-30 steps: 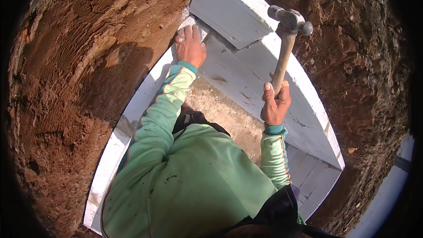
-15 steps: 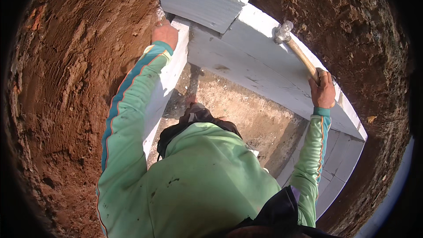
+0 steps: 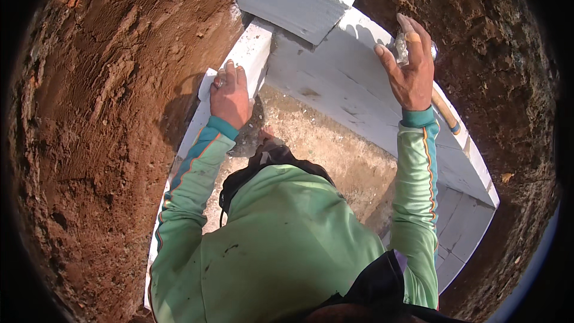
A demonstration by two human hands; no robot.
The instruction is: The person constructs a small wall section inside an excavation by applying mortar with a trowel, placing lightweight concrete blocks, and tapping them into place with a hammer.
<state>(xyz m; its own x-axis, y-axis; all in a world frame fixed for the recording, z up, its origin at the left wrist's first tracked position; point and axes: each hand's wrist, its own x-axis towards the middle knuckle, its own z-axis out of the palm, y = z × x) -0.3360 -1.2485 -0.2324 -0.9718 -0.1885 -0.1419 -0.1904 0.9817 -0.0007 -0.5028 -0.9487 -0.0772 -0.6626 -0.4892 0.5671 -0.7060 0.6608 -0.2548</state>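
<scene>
The left hand (image 3: 232,100), clasp unclear, seemingly aligns the far-left white block (image 3: 256,45), calling next for even pressure; the right hand (image 3: 414,76) is spread open, seemingly empty, by the hammer (image 3: 445,109).

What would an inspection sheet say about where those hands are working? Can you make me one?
Surface: brownish floor between the white walls, partly shaded.
Job's things: white block under the left hand; hammer lying along the top of the right-hand white wall.
Clutter: small pale specks on the floor.
Hands: left hand rests on the block; right hand is open, fingers partly hiding the hammer's head.
Cables: nothing seen.
Surroundings: rough reddish-brown soil on both sides.
</scene>
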